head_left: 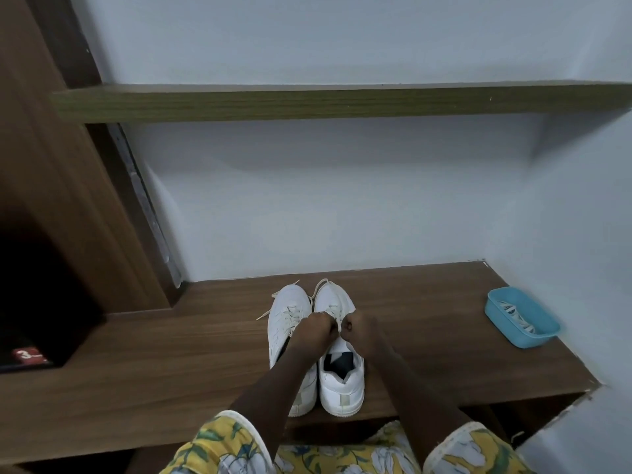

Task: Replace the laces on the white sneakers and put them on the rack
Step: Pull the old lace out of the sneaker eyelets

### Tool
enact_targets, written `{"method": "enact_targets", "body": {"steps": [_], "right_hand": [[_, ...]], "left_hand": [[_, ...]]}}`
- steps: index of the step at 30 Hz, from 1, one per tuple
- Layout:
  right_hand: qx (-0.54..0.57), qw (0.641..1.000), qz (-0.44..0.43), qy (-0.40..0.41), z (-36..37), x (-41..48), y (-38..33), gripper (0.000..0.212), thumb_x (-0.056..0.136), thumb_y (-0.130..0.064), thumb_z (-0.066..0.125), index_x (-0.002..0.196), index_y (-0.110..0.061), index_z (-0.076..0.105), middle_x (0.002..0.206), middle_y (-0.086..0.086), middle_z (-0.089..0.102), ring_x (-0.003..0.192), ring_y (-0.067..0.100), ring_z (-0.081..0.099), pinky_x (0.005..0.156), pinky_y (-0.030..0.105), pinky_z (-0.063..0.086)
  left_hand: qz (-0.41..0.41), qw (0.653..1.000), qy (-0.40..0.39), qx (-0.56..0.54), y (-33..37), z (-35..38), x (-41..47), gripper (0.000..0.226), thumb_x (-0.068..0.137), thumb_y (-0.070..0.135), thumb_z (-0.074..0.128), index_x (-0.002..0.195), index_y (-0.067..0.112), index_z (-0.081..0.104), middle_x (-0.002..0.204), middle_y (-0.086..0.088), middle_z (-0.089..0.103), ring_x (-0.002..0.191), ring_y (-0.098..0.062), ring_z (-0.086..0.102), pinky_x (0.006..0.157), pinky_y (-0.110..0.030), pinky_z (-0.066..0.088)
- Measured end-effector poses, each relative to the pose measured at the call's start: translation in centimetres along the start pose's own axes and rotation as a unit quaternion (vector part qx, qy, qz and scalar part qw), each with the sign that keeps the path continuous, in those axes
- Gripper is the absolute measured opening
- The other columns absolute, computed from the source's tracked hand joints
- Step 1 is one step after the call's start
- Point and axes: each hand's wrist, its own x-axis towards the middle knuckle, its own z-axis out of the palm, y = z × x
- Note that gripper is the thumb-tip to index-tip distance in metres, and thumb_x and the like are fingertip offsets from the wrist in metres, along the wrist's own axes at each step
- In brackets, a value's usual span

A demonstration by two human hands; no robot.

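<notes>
Two white sneakers stand side by side on the wooden surface [136, 371], toes toward the wall. The left sneaker [289, 313] has loosened cream laces trailing off to its left. Over the right sneaker [342, 381], my left hand [316, 328] and my right hand [359, 328] are both curled and pinch its lace [338, 316] near the middle eyelets, knuckles almost touching. The lace's loose end loops past the toe. My forearms hide part of the left sneaker's heel.
A blue plastic tray [496, 302] holding white laces sits at the right end of the surface. A green-edged shelf [307, 102] runs across the wall above. A dark wooden cabinet opening [41, 302] lies to the left.
</notes>
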Motion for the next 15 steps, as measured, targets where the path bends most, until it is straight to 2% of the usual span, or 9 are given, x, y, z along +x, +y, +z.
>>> {"method": "enact_targets", "body": {"steps": [3, 5, 7, 11, 14, 15], "right_hand": [[0.023, 1.0, 0.011, 0.013, 0.13, -0.12, -0.16, 0.014, 0.085, -0.012, 0.057, 0.084, 0.0, 0.063, 0.091, 0.016, 0.065, 0.077, 0.023, 0.053, 0.064, 0.025, 0.028], [0.052, 0.998, 0.032, 0.03, 0.3, -0.32, -0.07, 0.009, 0.085, -0.011, 0.057, 0.079, -0.006, 0.06, 0.087, 0.014, 0.064, 0.075, 0.018, 0.049, 0.061, 0.025, 0.03], [0.087, 0.994, 0.052, 0.044, 0.4, -0.59, 0.04, 0.01, 0.087, -0.01, 0.056, 0.085, -0.004, 0.064, 0.088, 0.013, 0.066, 0.075, 0.014, 0.049, 0.053, 0.015, 0.031], [0.136, 0.986, 0.072, 0.057, 0.44, -0.62, 0.27, 0.016, 0.088, -0.008, 0.056, 0.094, 0.003, 0.067, 0.094, 0.013, 0.068, 0.078, 0.012, 0.051, 0.057, 0.003, 0.036], [0.158, 0.984, 0.071, 0.044, 0.13, -0.47, 0.24, 0.017, 0.086, -0.008, 0.058, 0.096, 0.0, 0.069, 0.091, 0.008, 0.067, 0.081, 0.012, 0.054, 0.057, 0.009, 0.036], [0.161, 0.984, 0.065, 0.037, 0.06, -0.44, 0.2, 0.018, 0.086, -0.009, 0.059, 0.098, -0.001, 0.07, 0.091, 0.007, 0.067, 0.083, 0.012, 0.055, 0.057, 0.011, 0.034]], "left_hand": [[0.001, 1.0, 0.007, 0.003, 0.13, 0.07, -0.06, 0.025, 0.093, 0.016, 0.047, 0.09, -0.002, 0.064, 0.096, -0.018, 0.063, 0.089, -0.031, 0.058, 0.075, -0.037, 0.042], [0.001, 1.0, 0.013, -0.009, 0.08, 0.15, -0.12, 0.024, 0.093, 0.015, 0.047, 0.091, -0.003, 0.063, 0.097, -0.018, 0.062, 0.09, -0.03, 0.058, 0.075, -0.035, 0.041], [0.003, 0.999, 0.019, -0.041, -0.18, 0.3, -0.26, 0.022, 0.092, 0.015, 0.05, 0.093, -0.003, 0.062, 0.097, -0.017, 0.061, 0.092, -0.028, 0.057, 0.077, -0.032, 0.041], [-0.021, 0.985, 0.028, -0.17, -0.8, 0.72, -0.43, 0.005, 0.086, 0.008, 0.058, 0.081, 0.006, 0.058, 0.081, -0.007, 0.057, 0.077, -0.018, 0.054, 0.071, -0.028, 0.039], [-0.027, 0.979, 0.027, -0.2, -0.56, 0.57, -0.57, 0.003, 0.087, 0.01, 0.059, 0.089, 0.009, 0.058, 0.086, -0.001, 0.055, 0.077, -0.012, 0.052, 0.071, -0.02, 0.038], [-0.027, 0.98, 0.025, -0.193, -0.4, 0.45, -0.57, 0.01, 0.088, 0.013, 0.059, 0.097, 0.008, 0.061, 0.092, -0.003, 0.058, 0.081, -0.013, 0.055, 0.073, -0.02, 0.041]]}}
